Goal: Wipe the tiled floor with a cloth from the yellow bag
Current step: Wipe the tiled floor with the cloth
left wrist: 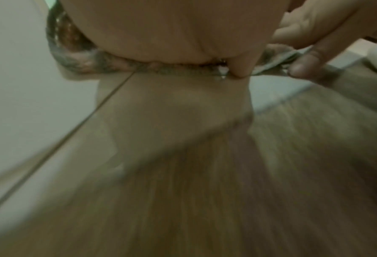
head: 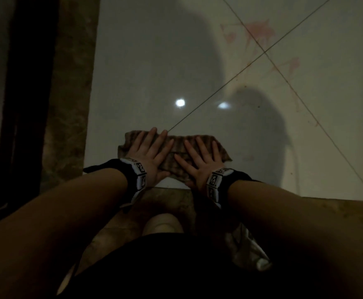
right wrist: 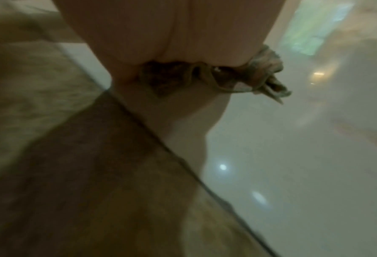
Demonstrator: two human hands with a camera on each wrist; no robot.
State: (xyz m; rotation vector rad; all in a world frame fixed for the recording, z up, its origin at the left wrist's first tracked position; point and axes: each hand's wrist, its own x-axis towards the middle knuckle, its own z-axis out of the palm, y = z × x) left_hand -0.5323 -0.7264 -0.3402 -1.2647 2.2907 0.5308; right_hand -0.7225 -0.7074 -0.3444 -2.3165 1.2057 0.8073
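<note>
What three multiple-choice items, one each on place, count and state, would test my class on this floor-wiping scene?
1. Where do the reddish stains lie?
A. under the cloth
B. on the pale tiles beyond the cloth, to the right
C. on the brown border strip

2. How many hands press the cloth?
A. none
B. one
C. two

3. How do the fingers lie?
A. straight and spread
B. balled into fists
C. pinching a corner

Answers: B, the stains sit far right; C, left hand and right hand both rest there; A, flat palms show.

Flat hands (head: 176,160) on cloth (head: 177,151)
</note>
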